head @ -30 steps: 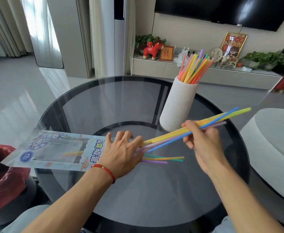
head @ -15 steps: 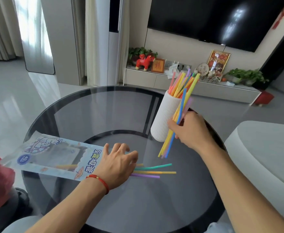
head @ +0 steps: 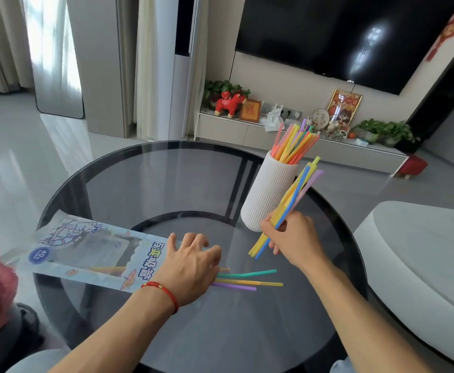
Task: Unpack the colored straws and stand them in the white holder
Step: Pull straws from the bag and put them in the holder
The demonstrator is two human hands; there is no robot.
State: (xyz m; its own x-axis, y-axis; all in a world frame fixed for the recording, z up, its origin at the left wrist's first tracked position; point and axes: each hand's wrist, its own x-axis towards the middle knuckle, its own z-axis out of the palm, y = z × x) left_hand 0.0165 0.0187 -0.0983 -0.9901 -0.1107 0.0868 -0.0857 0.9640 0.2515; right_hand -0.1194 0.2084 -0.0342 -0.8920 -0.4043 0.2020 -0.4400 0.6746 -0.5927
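The step in hand is loading a second batch: the right hand is closed around a small bundle of straws, yellow, blue and pale purple, gripped low on their length. The bundle's long axis runs on a slant, lower ends pointing down and toward the person just below the fist, upper ends pointing up and away, leaning past the far side of the hand. Just beyond the knuckles stands the white holder, upright on the glass table and already crowded with straws fanning out of its mouth. The bundle's tips sit beside the holder's rim, not over it.

The next move probably calls for lifting the bundle until its lower ends clear the rim, tipping it closer to upright, and lowering it in among the others.

The left hand lies flat, fingers spread wide, pressing down the open end of the packet. Just past its fingertips a few loose straws lie on the glass, pointing sideways toward the right hand. One straw seems to remain inside the packet, though the glare makes that uncertain.
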